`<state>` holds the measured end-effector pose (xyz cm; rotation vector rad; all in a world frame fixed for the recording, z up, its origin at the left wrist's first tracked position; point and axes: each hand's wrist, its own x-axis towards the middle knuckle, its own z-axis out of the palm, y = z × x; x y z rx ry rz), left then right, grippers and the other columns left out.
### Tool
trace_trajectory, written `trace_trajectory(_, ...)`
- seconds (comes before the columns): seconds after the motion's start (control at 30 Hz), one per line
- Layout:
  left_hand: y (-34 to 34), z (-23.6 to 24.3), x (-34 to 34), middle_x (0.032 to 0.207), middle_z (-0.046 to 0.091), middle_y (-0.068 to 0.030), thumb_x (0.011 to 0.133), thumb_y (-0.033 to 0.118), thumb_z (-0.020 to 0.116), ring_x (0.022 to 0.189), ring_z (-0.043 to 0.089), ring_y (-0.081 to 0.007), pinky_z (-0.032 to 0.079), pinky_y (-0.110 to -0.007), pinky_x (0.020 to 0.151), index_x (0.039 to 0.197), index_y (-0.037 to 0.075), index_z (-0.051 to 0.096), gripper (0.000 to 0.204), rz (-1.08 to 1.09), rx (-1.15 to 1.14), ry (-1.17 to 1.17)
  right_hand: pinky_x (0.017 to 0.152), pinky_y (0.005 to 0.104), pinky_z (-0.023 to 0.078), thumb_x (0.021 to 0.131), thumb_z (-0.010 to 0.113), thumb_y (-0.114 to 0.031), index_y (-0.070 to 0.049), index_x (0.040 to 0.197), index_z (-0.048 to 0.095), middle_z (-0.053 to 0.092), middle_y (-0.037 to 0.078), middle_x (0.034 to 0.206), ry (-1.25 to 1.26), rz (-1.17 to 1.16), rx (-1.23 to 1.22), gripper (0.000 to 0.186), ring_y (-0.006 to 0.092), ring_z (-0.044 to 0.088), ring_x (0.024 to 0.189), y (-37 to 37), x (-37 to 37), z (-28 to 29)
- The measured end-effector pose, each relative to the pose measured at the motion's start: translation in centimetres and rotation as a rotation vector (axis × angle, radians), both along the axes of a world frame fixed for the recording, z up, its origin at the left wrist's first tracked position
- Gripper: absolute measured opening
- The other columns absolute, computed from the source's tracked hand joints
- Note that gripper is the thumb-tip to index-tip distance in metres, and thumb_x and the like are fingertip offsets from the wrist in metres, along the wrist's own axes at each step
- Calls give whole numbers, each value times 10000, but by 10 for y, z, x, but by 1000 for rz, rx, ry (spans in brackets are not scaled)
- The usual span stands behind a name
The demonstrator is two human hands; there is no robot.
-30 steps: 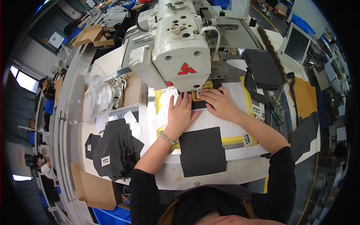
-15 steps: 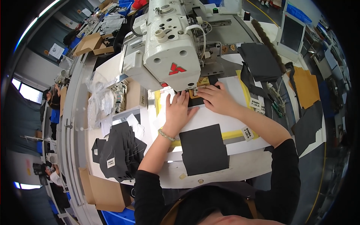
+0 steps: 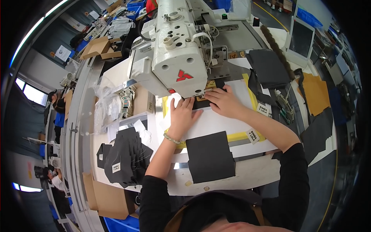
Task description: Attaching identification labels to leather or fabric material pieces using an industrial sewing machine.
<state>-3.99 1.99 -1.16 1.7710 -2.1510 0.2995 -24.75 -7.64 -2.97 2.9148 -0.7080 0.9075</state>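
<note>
Under the head of a white industrial sewing machine (image 3: 179, 63), a black fabric piece (image 3: 201, 104) lies partly hidden by a small brass-coloured plate (image 3: 210, 84). My left hand (image 3: 182, 119) rests flat at the left edge of this fabric, fingers stretched toward the machine and thumb apart. From the right, my right hand (image 3: 225, 103) lies over the plate and fabric with its fingers extended; its fingertips are partly hidden below the machine head. Closer to me, a black rectangular panel (image 3: 210, 158) sits across the front of the white work surface (image 3: 235, 125), which has yellow tape along its borders.
Left of my forearm is a pile of black pieces (image 3: 129, 160) with white labels. Behind it stand a cardboard box (image 3: 143, 101) and clear plastic bags (image 3: 106, 104). On the right are stacked black panels (image 3: 268, 65), loose white labels (image 3: 253, 136) and a screen (image 3: 301, 34).
The whole view has shifted slightly. Both hands stay at the fabric under the machine head, with only a slight movement of the left fingers.
</note>
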Motion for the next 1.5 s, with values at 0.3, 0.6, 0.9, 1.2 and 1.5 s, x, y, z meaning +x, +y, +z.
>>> trace_trajectory(0.3, 2, -1, 1, 1245, 636, -101, 882, 442, 613, 1106, 583, -233, 218, -520, 1119, 1267, 20, 604, 571, 27, -9, -49, 956, 401, 362, 852, 628, -267, -100, 1235, 623, 611, 43, 1290, 162, 251, 10, 418, 240, 535, 1062, -18, -41, 17)
trace_trajectory(0.6, 4, 12, 13, 1189, 645, -102, 845, 480, 633, 1166, 561, -251, 220, -533, 1126, 1198, -13, 641, 606, 22, 117, -29, 976, 395, 358, 851, 635, -326, -100, 1258, 553, 517, 49, 1402, 301, 297, 103, 472, 255, 490, 1145, -14, -29, 25)
trace_trajectory(0.9, 24, 16, 40, 1202, 633, -113, 807, 468, 690, 1171, 563, -238, 231, -529, 1126, 1174, 8, 657, 590, -23, 124, 54, 1001, 414, 364, 867, 644, -298, -64, 1136, 586, 520, 60, 1390, 254, 287, 225, 361, 277, 477, 1154, 10, -4, 25)
trace_trajectory(1.2, 9, 15, 37, 1256, 610, -37, 860, 314, 676, 1241, 497, -215, 286, -501, 1075, 1211, 122, 603, 406, -232, 94, 90, 978, 409, 373, 853, 660, -298, -70, 1093, 587, 543, 67, 1357, 226, 285, 199, 339, 285, 485, 1123, 11, -2, 23)
trace_trajectory(1.5, -18, 25, 44, 1222, 647, 26, 863, 295, 671, 1115, 508, -233, 292, -434, 1005, 1141, 144, 631, 318, -396, 260, 169, 952, 396, 378, 841, 660, -280, -75, 1082, 586, 558, 66, 1331, 208, 283, 180, 325, 264, 494, 1117, 9, -3, 24)
